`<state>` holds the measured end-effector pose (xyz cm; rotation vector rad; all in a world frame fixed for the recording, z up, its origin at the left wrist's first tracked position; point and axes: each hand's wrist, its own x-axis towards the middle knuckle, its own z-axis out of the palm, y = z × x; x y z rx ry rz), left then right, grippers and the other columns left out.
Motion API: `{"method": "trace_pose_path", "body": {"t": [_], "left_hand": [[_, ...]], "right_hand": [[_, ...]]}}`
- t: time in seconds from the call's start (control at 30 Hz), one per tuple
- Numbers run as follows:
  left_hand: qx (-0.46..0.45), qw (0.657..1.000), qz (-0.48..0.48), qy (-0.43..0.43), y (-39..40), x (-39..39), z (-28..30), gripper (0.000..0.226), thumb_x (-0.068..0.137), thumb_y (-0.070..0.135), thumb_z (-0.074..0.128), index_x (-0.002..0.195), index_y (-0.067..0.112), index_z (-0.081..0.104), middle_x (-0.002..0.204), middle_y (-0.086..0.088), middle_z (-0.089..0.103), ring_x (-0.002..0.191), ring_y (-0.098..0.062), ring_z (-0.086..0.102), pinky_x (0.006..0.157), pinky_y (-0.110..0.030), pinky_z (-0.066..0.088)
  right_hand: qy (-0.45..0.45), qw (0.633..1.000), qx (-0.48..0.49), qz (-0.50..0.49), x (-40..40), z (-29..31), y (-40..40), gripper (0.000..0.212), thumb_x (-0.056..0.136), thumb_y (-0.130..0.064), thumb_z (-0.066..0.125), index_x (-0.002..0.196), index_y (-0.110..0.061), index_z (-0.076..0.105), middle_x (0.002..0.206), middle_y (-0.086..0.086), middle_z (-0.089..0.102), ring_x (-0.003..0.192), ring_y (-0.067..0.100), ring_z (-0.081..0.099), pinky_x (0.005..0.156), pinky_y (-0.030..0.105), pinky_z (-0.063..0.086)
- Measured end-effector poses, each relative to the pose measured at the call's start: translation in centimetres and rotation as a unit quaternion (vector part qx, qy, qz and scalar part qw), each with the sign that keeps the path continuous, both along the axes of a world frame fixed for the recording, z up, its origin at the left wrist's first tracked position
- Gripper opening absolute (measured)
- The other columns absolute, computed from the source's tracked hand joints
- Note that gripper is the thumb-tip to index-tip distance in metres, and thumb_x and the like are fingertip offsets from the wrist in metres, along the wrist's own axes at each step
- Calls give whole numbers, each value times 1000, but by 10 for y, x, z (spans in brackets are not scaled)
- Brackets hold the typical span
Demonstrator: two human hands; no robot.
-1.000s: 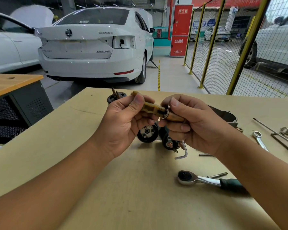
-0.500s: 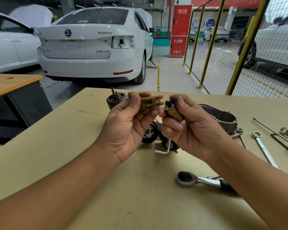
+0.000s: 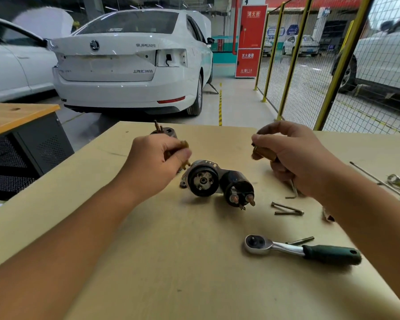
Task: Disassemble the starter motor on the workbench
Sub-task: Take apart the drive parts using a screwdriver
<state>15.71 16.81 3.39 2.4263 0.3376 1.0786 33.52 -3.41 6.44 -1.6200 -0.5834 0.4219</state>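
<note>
Your left hand [image 3: 157,162] curls round a tan plastic fork [image 3: 184,155], its prongs poking out below the thumb. Your right hand [image 3: 293,155] pinches a brass-coloured plunger [image 3: 262,153] between thumb and fingers, with a bent hex key [image 3: 293,189] hanging under the palm.

Between the hands, mid-bench toward the far edge, lies the starter [image 3: 203,179] — a black drum with a bright metal end face turned toward you, long axis running away to the far edge. Touching it on the right, the black solenoid [image 3: 237,189] shows two copper studs, same heading.

Two steel bolts [image 3: 286,209] lie right of the solenoid. Nearer you, a chrome ratchet [image 3: 303,249] with green grip points right. A black cap [image 3: 165,131] sits at the far edge.

Bench [image 3: 171,262]: pale, smooth plywood. White car [image 3: 129,63] beyond reads "SUPERB"; the red cabinet [image 3: 249,40] carries white characters and "110".
</note>
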Motion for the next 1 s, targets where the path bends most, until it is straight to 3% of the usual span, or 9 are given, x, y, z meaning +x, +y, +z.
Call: {"method": "trace_pose_path", "body": {"t": [0.1, 0.2, 0.33, 0.43, 0.6, 0.77, 1.0], "left_hand": [[43, 999, -11, -1, -1, 1, -3, 10, 92, 15, 76, 98, 8, 81, 81, 2, 71, 77, -18, 65, 77, -37, 55], [70, 996, -29, -41, -8, 4, -4, 10, 91, 14, 77, 96, 5, 79, 86, 1, 72, 79, -17, 66, 76, -35, 55], [97, 991, -45, -79, -19, 9, -6, 11, 89, 9, 77, 98, 4, 79, 90, -1, 71, 82, -16, 67, 77, -34, 57], [70, 994, -43, -70, -31, 22, 1, 11, 89, 9, 80, 99, 6, 80, 91, -2, 73, 81, -13, 68, 79, -33, 58], [45, 993, -62, 91, -45, 63, 29, 11, 91, 23, 77, 100, 19, 82, 90, 7, 74, 86, -9, 68, 86, -28, 53], [67, 948, -65, 304, -61, 107, 27, 19, 94, 24, 74, 112, 20, 80, 110, 2, 75, 98, -13, 68, 90, -22, 51], [68, 912, -86, 396, -61, 124, 32, 29, 89, 33, 77, 117, 27, 77, 113, 1, 72, 100, -17, 67, 93, -36, 57]], "right_hand": [[-15, 999, -29, -17, 7, -3, -2, 10, 90, -24, 74, 96, -17, 70, 81, 16, 75, 42, 11, 38, 43, 20, 25], [-71, 995, -64, -31, 15, -3, -6, 15, 87, -23, 79, 94, -12, 72, 77, 11, 73, 43, 7, 53, 36, 17, 35], [-180, 972, -149, -26, 28, -10, -12, 20, 76, -24, 87, 82, -15, 71, 76, 14, 72, 68, 23, 64, 60, 37, 53], [-254, 944, -211, -14, 33, -20, -10, 21, 77, -26, 87, 85, -22, 68, 78, 0, 72, 78, 19, 69, 72, 37, 57], [-312, 911, -271, 4, 41, -26, -8, 19, 76, -31, 87, 87, -28, 71, 86, -9, 68, 80, 6, 61, 62, 22, 45], [-338, 890, -307, -4, 44, -22, -8, 18, 76, -33, 86, 77, -27, 69, 83, -6, 66, 78, 9, 58, 59, 25, 43], [-341, 899, -273, -26, 44, -13, -7, 9, 83, -31, 77, 82, -24, 72, 82, -5, 67, 79, 9, 61, 67, 28, 53]]}}
